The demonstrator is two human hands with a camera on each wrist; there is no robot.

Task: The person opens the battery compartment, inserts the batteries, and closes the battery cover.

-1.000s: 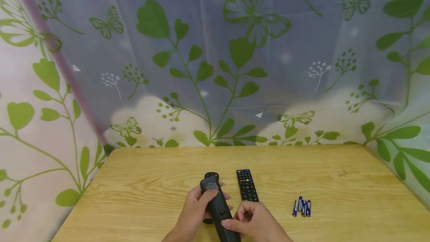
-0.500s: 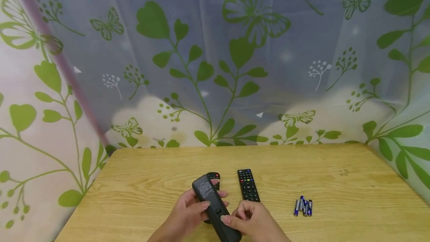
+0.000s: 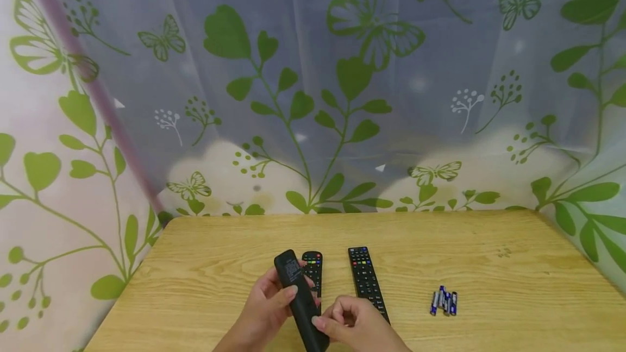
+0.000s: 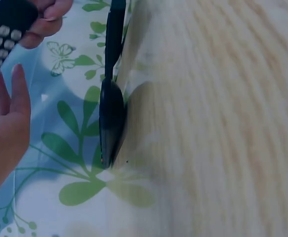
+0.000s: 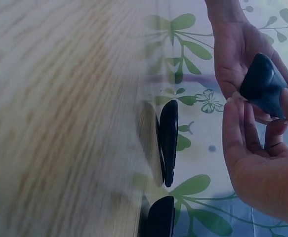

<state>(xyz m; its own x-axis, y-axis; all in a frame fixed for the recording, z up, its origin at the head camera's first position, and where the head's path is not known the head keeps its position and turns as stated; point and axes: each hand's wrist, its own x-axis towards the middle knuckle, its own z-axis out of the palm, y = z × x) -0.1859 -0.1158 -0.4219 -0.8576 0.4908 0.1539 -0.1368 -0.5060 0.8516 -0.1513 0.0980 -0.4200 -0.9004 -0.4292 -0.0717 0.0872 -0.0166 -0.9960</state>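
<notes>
My left hand (image 3: 266,306) grips a black remote control (image 3: 304,311) with its back, printed with a pale label, turned up to the head view. The left thumb lies along its edge. At the lower end, my right hand (image 3: 361,324) pinches the remote, thumb on the back and fingers curled. From the left wrist, the remote's keypad side (image 4: 3,37) shows pale round buttons. Two more black remotes rest on the table, keys up: one remote (image 3: 313,271) partly behind the left fingers, another remote (image 3: 367,278) beyond the right hand.
Several blue-and-silver batteries (image 3: 444,301) lie grouped on the wooden table (image 3: 220,249) to the right of the remotes. A curtain (image 3: 313,96) printed with leaves and butterflies hangs behind the table's far edge.
The held remote has shifted left and its top has swung left, uncovering more of the remote behind it. The left thumb has moved off the label. My right hand has followed leftward.
</notes>
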